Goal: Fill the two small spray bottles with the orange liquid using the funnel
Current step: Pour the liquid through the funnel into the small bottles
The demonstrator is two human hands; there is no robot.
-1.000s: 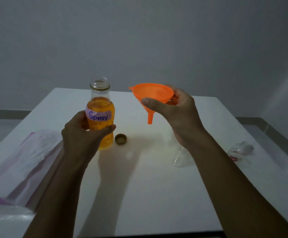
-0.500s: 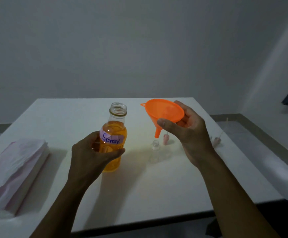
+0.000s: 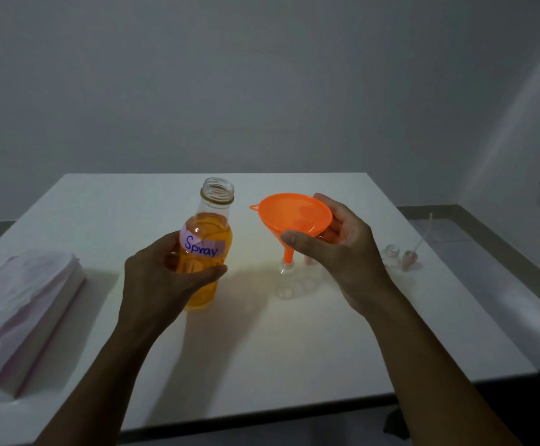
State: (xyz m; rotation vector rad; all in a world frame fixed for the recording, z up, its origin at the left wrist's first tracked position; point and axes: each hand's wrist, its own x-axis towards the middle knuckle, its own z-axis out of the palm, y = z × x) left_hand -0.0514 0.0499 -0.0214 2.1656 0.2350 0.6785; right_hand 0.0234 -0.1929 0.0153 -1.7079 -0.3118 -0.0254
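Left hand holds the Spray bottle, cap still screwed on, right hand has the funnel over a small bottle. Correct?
No: the head view shows the Spray bottle uncapped, its mouth open. The left hand does hold it, and the right hand has the funnel over a small bottle.

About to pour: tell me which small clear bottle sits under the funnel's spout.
The centre bottle, right below the spout of the funnel held by the right hand. The far-right bottle stands apart, with nothing over it.

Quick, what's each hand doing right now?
Left hand: closed, holding the bottle.
Right hand: closed, holding the funnel.
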